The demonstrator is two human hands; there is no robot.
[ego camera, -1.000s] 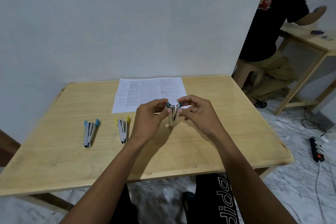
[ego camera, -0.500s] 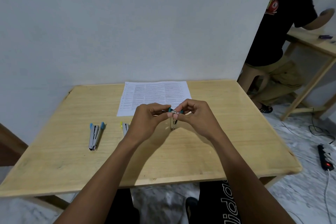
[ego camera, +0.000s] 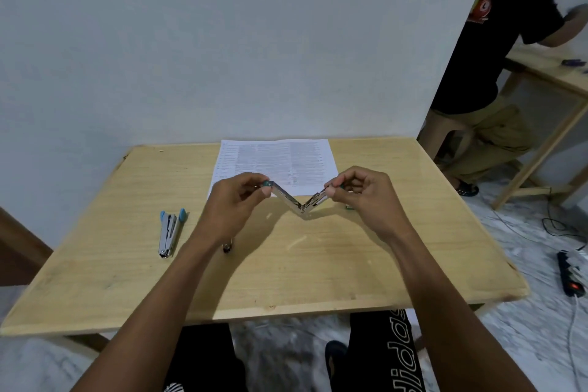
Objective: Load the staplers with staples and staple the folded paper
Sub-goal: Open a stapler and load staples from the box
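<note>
Stapler: the teal-tipped stapler (ego camera: 287, 197), held closed a second ago, now gapes in a wide V above the table (ego camera: 318, 264), just in front of the paper (ego camera: 276, 159).
Left hand (ego camera: 235, 201): pinches one tip.
Right hand (ego camera: 362, 197): pinches the other tip.
Meaning: magazine likely exposed, ready for staples.

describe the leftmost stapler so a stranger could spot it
Start at the wooden table; on its left part, left of the left hand, lies a silver stapler. It has light blue tips and lies untouched, unlike the open stapler that the left hand and right hand hold spread in a V.
</note>
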